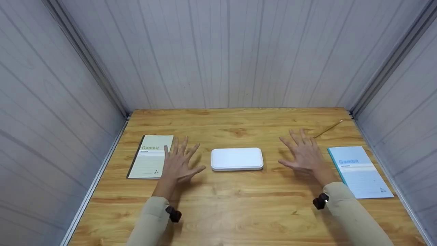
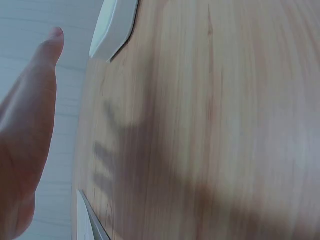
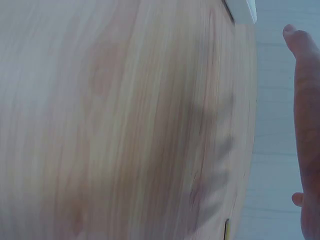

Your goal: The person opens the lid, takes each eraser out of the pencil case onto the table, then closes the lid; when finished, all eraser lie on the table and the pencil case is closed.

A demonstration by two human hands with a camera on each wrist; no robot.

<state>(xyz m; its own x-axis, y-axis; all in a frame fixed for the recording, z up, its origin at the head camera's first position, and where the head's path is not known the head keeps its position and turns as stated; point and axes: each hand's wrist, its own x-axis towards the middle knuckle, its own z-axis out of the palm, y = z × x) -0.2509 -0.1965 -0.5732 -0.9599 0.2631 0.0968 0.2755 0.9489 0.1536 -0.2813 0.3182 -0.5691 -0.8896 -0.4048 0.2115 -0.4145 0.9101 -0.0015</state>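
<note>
My left hand (image 1: 178, 164) hovers over the wood-grain table with fingers spread, overlapping the right edge of a cream notebook (image 1: 150, 164) marked "Gambit". In the left wrist view its shadow falls on the wood below the hand (image 2: 25, 130). My right hand (image 1: 305, 155) is likewise raised with spread fingers, between a white flat case (image 1: 237, 159) and a blue-edged "Gambit" notebook (image 1: 362, 174). The case has rounded corners and lies midway between the hands. A thin pencil (image 1: 328, 128) lies beyond the right fingertips. Neither hand holds anything.
The wooden table (image 1: 235, 205) is enclosed by pale panelled walls, with the back wall (image 1: 225, 54) rising at its far edge. Metal strips (image 1: 94, 186) run along the sides. Small black devices (image 1: 174, 214) sit at both wrists, over beige sleeves.
</note>
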